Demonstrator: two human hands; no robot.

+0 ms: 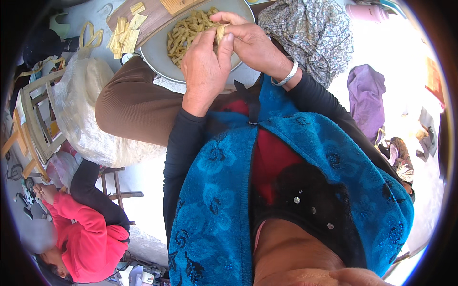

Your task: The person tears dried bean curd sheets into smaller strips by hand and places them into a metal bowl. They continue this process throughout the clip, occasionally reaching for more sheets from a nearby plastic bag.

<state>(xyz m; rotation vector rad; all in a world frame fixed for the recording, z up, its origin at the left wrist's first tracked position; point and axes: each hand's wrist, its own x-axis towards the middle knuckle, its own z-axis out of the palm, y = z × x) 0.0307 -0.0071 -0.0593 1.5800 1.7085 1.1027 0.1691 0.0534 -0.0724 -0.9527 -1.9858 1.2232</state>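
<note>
Both of my hands are over a round metal tray [154, 53] at the top of the view. My left hand [205, 69] and my right hand [256, 44] pinch a pale yellow strip [220, 33], seemingly tofu skin, between thumbs and fingers. It is bent between them, and the fingers hide part of it. Below, many knotted yellow pieces [182, 35] lie heaped in the tray. Several flat, unknotted strips [123, 37] rest on and over the end of a wooden board [152, 18] left of the tray. A bracelet circles my right wrist.
A translucent plastic sack [84, 103] stands beside my left knee, near a wooden chair frame [34, 114]. Another person in a red hoodie [87, 228] sits lower left by a stool [120, 193]. Patterned cloth [307, 35] and a purple bag [366, 96] are on the right.
</note>
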